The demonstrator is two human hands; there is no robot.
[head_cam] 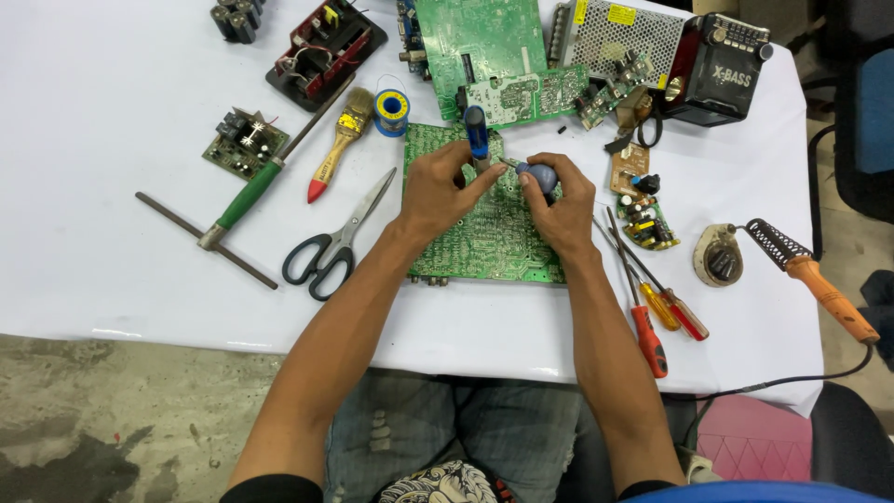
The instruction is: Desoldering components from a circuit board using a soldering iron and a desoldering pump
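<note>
the left hand [438,191] is curled around a blue-handled tool [477,135], fingers closed on its shaft, with the heel of the hand resting on the green circuit board [484,233]. the tool stands nearly upright, its handle toward the far side of the table and its tip, hidden behind the fingers, down on the board. the right hand [559,200] is clenched on a small blue-grey bulb [542,175], whose thin nozzle points left toward the left hand's fingertips; the two hands almost touch over the far half of the board.

the board lies flat at the middle of the table, its long axis running away from the person, near edge just short of the table's front.

to the left lie black-handled scissors [333,244], a paintbrush [337,144] with a red-tipped wooden handle, a green-handled t-bar tool [233,210] and a spool of solder [391,110]. to the right lie three screwdrivers [652,303] with red and yellow handles, a small populated board [644,219], and a soldering iron [824,289] with an orange handle beside its round stand [719,256]. more green boards [480,42], a metal mesh-covered box [619,33] and a black radio [722,65] crowd the far edge.

all rests on a white table covering [112,140]; below it shows rough concrete floor [121,410], and the person's jeans [447,419].
</note>
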